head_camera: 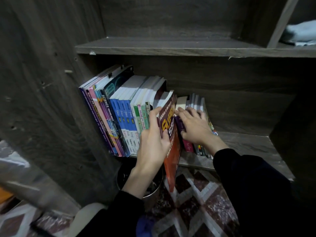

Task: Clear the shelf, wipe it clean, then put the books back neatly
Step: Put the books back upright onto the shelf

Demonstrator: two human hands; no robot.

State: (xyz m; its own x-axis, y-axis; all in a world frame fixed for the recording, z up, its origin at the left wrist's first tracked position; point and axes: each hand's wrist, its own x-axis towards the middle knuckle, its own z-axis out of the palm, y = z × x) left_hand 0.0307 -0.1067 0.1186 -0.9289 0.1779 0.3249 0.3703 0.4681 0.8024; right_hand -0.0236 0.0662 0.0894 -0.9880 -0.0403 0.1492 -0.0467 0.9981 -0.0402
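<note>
Red-orange softcover workbook [171, 151], clamped in grip of left hand [152, 139], protruding from dark wooden shelf [248, 144], grip of right hand [195, 127] held apart, fingers pressed flat on small upright paperbacks [196, 101] alongside.

On the lower shelf [248, 146] a row of books [123, 120] stands at the left end. Just right of it our left hand [152, 144] grips a large book [168, 132] that juts out past the shelf's front edge. To its right, our right hand [195, 125] rests on a smaller group of books [196, 102]. Above runs an upper shelf [171, 47]; a cloth [301, 33] lies in the compartment to its right. Below, a bin [153, 185] stands on the rug [196, 202].
</note>
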